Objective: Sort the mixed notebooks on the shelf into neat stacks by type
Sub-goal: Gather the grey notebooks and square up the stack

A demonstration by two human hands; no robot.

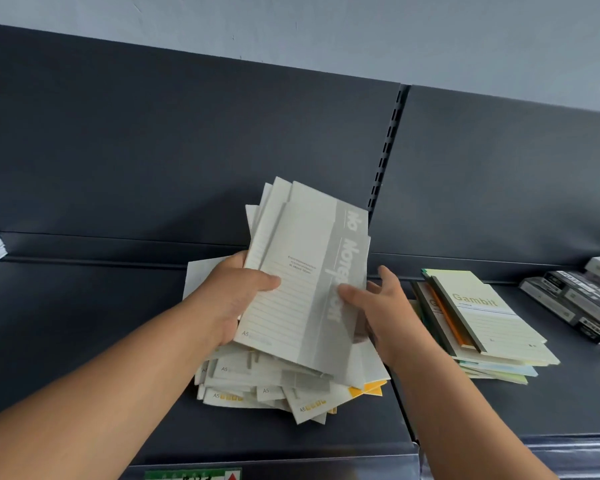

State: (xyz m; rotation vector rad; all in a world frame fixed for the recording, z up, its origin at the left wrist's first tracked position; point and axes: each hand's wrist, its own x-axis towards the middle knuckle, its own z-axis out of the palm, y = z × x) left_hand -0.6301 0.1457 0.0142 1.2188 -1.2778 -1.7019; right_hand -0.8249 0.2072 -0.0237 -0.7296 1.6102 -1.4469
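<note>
My left hand (236, 292) gripped the fanned bundle of grey notebooks (302, 265) by its left edge. My right hand (378, 306) pinched the right edge, thumb on the cover. The bundle was above a loose pile (278, 386) on the shelf (84, 341), with the Gambit stack (482, 317) to its right.

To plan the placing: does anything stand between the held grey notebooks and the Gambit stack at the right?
Only the right hand, gripping the grey notebooks; no object lies before the Gambit stack.
</note>
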